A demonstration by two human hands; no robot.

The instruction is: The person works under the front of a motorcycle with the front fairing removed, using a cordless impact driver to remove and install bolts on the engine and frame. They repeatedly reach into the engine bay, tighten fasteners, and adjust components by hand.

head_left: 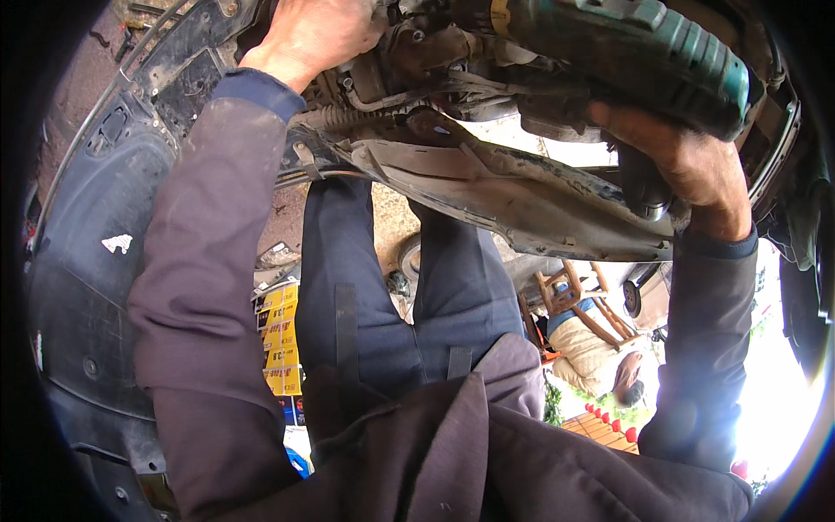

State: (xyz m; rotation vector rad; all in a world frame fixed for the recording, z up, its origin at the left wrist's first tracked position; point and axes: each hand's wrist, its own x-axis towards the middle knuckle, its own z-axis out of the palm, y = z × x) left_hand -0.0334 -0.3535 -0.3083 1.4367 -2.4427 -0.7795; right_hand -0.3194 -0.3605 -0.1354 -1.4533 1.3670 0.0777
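My right hand [696,165] is wrapped around a teal and black power tool [639,56] at the upper right. Its ribbed body reaches up and left, and the far end runs among dark mechanical parts. A black cylindrical piece [642,183] hangs below the hand; whether it belongs to the tool I cannot tell. At the top edge, left of the middle, my left hand [322,35] has its fingers curled in against the vehicle's engine parts [417,43]. What those fingers hold is hidden. A ribbed hose [335,117] runs just below that hand.
A dirty curved panel [522,196] hangs across the middle, below the engine parts. A dark plastic liner [96,244] lines the left side. Yellow boxes [281,339] stand beside my legs. At the right, a person [591,348] is near a wooden chair [583,300].
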